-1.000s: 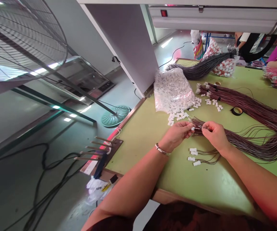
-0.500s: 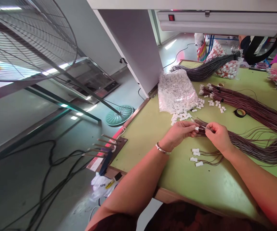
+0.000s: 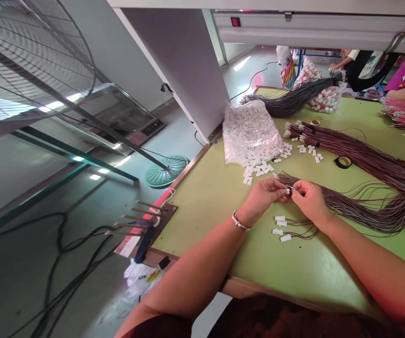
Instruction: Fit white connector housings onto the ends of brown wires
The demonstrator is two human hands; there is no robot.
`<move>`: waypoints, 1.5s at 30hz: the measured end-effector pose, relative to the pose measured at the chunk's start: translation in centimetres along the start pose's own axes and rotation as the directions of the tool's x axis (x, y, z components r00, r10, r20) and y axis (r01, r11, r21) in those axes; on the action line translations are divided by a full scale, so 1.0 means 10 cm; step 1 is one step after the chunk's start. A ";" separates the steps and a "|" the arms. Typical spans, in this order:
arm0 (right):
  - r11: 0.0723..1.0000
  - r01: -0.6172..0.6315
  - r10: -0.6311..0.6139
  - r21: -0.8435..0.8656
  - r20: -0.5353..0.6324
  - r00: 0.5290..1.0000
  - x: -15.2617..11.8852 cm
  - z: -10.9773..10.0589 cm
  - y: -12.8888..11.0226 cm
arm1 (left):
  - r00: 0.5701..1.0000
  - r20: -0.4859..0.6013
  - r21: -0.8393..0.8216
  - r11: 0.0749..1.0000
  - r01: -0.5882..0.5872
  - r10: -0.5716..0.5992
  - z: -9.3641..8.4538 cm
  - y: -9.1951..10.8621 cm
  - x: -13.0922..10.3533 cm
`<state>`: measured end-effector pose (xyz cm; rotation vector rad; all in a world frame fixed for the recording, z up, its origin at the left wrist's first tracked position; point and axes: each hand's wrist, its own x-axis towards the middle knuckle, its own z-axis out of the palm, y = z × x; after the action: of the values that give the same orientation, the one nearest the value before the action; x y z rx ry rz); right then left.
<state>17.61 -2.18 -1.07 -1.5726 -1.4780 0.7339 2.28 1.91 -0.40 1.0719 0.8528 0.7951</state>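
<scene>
"First, state the condition of the left hand (image 3: 263, 195)."

"Thumb and fingers are closed in a pinch on a small white connector (image 3: 287, 191), held above the table (image 3: 202, 211)."

"And the right hand (image 3: 309, 199)?"

"Its fingertips are pressed together on a thin wire (image 3: 296, 189), just beside the connector. Whether the wire end sits inside the housing cannot be told; the part is too small in this view."

"Specify the items adjacent to the hands."

"Behind and to the right of them lies a long brown wire bundle (image 3: 360, 209). Nearer the body, four wired connectors (image 3: 286, 238) rest on the table."

"Now the outer area."

"Beyond the left hand, loose white connectors (image 3: 248, 180) lie at the mouth of a clear plastic bag (image 3: 253, 126) filled with similar parts. A tape roll (image 3: 343, 162) lies beside a second brown bundle (image 3: 364, 152). Farther back is a dark wire bundle (image 3: 294, 99)."
</scene>
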 end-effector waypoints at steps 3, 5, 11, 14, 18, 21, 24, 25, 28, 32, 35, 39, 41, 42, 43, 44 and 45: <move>0.996 0.028 -0.031 -0.079 -0.033 0.999 0.00 0.02 0.02 | 1.000 -0.009 0.000 1.000 0.004 -0.004 0.03 -0.02 -0.01; 0.992 0.042 -0.048 -0.123 -0.051 0.998 -0.01 0.04 0.02 | 1.000 -0.026 0.017 1.000 -0.005 0.005 0.06 -0.03 -0.02; 0.996 0.033 -0.036 -0.082 -0.029 0.999 -0.01 0.02 0.04 | 1.000 -0.025 0.088 0.996 -0.003 0.005 0.03 -0.01 -0.01; 0.994 -0.028 0.027 0.106 0.005 1.000 0.02 -0.06 0.03 | 0.997 0.066 0.296 0.955 0.029 -0.051 -0.04 0.04 -0.03; 0.928 -0.201 0.194 0.314 0.054 0.980 0.08 -0.14 0.01 | 0.887 0.423 0.662 0.731 -0.164 -0.184 -0.08 0.19 -0.16; 0.948 -0.204 0.177 0.244 0.129 0.976 0.09 -0.13 -0.01 | 0.808 0.542 0.720 0.623 -0.306 -0.230 -0.16 0.33 -0.22; 0.959 -0.191 0.165 0.208 0.135 0.977 0.08 -0.11 -0.02 | 0.998 0.042 0.901 0.430 -0.054 0.038 -0.37 0.40 -0.14; 0.960 -0.190 0.165 0.205 0.132 0.977 0.08 -0.10 -0.02 | 0.971 -0.154 0.921 0.382 0.074 0.181 -0.44 0.40 -0.09; 0.968 -0.169 0.149 0.184 0.117 0.982 0.07 -0.08 0.01 | 0.922 -0.284 0.937 0.282 0.208 0.264 -0.59 0.31 0.06; 0.976 -0.154 0.134 0.155 0.131 0.982 0.05 -0.05 0.04 | 0.947 -0.222 0.964 0.201 0.176 0.233 -0.61 0.23 0.12; 0.979 -0.132 0.114 0.155 0.120 0.986 0.05 -0.04 0.03 | 0.956 -0.196 0.964 0.221 0.147 0.218 -0.62 0.26 0.09; 0.980 -0.110 0.095 0.167 0.093 0.991 0.05 -0.04 0.00 | 0.959 -0.215 0.908 0.400 0.128 0.182 -0.61 0.30 0.06; 0.979 -0.103 0.090 0.174 0.079 0.993 0.04 -0.05 0.00 | 0.962 -0.251 0.755 0.644 0.123 0.110 -0.53 0.30 0.05; 0.979 -0.102 0.090 0.177 0.075 0.993 0.04 -0.05 0.00 | 0.967 -0.249 0.614 0.780 0.116 0.052 -0.48 0.29 0.04; 0.978 -0.101 0.090 0.180 0.069 0.994 0.04 -0.05 0.01 | 0.975 -0.222 0.434 0.894 0.110 -0.012 -0.41 0.28 0.03; 0.978 -0.101 0.091 0.182 0.063 0.994 0.04 -0.06 0.01 | 0.983 -0.175 0.249 0.963 0.107 -0.064 -0.35 0.26 0.02; 0.978 -0.098 0.089 0.183 0.056 0.994 0.03 -0.06 0.02 | 0.987 -0.125 0.094 0.989 0.111 -0.099 -0.29 0.23 0.01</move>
<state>18.26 -1.95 -0.88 -1.4984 -1.3348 0.9417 -0.55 3.81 1.12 1.0665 1.0526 0.7400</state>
